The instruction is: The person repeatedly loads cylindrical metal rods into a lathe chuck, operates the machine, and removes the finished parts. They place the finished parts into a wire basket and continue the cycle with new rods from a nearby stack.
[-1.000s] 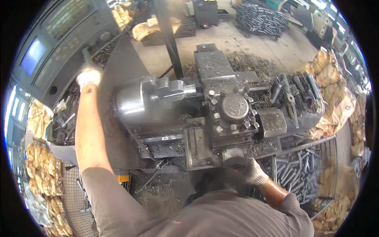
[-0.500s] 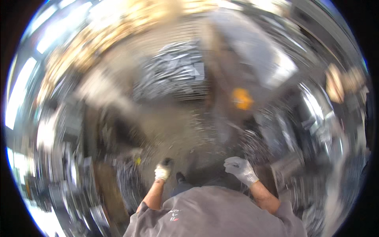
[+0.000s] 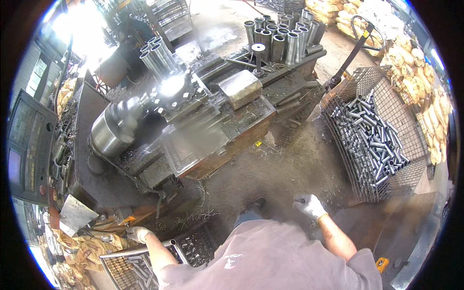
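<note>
My left hand [image 3: 139, 235], in a pale glove, reaches out at the lower left, beside crumpled brown paper [image 3: 104, 244] and above a wire basket [image 3: 108, 266] of metal tubes. Its fingers are blurred and partly hidden, so I cannot tell whether it grips anything. My right hand [image 3: 311, 207], in a white glove with grimy fingertips, hangs over the floor to the right of my body. Its fingers curl inward, and nothing shows held in them. Ahead stands a greasy metal-turning machine with a large round chuck [image 3: 112, 128] and a tool turret [image 3: 174, 89].
Upright steel tubes [image 3: 278, 46] stand on the machine's far end. A mesh crate [image 3: 355, 186] of short tubes stands at right, near a pallet jack handle [image 3: 360, 43] and stacked sacks [image 3: 430, 116]. A control panel [image 3: 31, 150] is at far left.
The view has swung round from a heavily blurred scene; the machine and the crate now show clearly. My left hand has moved outward to the left; my right hand stays low at the right.
</note>
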Demonstrator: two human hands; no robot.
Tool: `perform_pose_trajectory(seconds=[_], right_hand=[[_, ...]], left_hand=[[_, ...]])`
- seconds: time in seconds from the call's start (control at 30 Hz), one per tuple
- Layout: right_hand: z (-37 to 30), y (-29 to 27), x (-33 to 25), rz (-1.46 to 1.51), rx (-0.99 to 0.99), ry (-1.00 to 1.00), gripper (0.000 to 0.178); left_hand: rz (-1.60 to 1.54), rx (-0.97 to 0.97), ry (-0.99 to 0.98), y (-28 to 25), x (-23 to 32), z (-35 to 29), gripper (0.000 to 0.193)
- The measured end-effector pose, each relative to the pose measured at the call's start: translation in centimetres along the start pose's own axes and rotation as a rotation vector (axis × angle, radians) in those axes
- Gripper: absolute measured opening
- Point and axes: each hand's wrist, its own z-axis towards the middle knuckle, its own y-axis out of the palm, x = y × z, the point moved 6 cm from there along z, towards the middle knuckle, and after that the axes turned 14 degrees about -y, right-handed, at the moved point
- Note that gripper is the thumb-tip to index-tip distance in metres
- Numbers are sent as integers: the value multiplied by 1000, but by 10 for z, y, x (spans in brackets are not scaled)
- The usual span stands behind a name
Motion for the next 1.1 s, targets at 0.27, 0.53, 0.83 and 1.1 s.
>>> perform_pose_trajectory(seconds=[0.27,0.53,0.83,1.1], right_hand=[[91,1,29,-289,-162,-352,39],[61,-116,145,-111,-33,131,40],[5,-351,448,142,527,338,44],[25,-625,808,-422,528,848,54]], left_hand=[[270,-68,536,83,4,-67,46],[539,-1158,601,183,-64,-419,42],[1251,-1856,706,121,-191,-919,38],[1193,-2117,1711,4,-284,-1406,32]])
